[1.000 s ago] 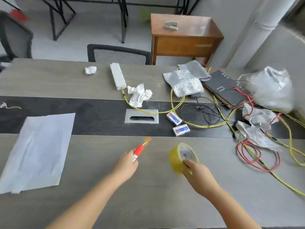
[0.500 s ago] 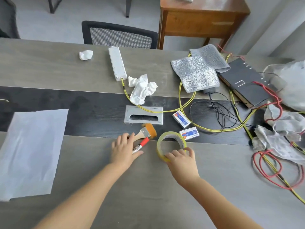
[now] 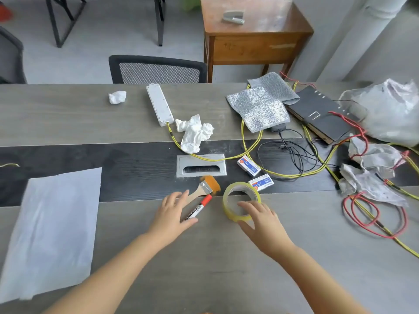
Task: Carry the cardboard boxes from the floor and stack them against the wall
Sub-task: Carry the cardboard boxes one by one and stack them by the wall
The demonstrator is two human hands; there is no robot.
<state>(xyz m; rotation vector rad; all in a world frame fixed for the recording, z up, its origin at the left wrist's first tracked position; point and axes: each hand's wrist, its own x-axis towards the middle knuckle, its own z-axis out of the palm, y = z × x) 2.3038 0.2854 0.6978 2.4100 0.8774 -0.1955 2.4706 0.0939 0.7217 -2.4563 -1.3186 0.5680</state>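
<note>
Boxes: no cardboard boxes in view; handling can't be judged
Left hand (image 3: 170, 214): centre frame, relaxed fingers resting on red-capped white marker (image 3: 196, 210), not gripping
Right hand (image 3: 260, 219): spread loose over yellow tape roll (image 3: 240, 200), grasping nothing
Beside: wooden-handled orange brush (image 3: 204, 188) on grey table (image 3: 204, 268)

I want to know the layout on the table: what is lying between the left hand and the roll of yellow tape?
In the head view, a red-capped marker lies between the left hand and the tape roll, with a small paintbrush just behind it.
</note>
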